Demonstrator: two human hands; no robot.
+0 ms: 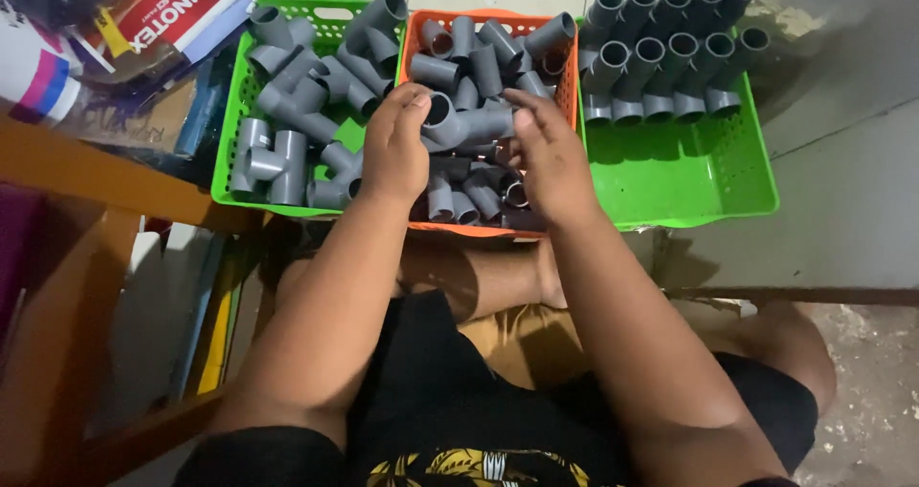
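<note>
Up top-left, red-white label (177, 8), maybe carton, hands (397, 147) over orange basket (571, 85).

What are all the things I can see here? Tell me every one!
orange basket: one, orange, in the middle, full of loose fittings
grey pipe fitting: one, grey, over the orange basket, between both hands
left green basket: one, green, left of the orange one, holding loose grey tee fittings
right green basket: one, green, right of the orange one, fittings in neat rows at its far end
papers and packets: several, red, white and mixed, top left
wooden frame: one, orange-brown, left side
left hand: one, touching the fitting
right hand: one, touching the fitting
</note>
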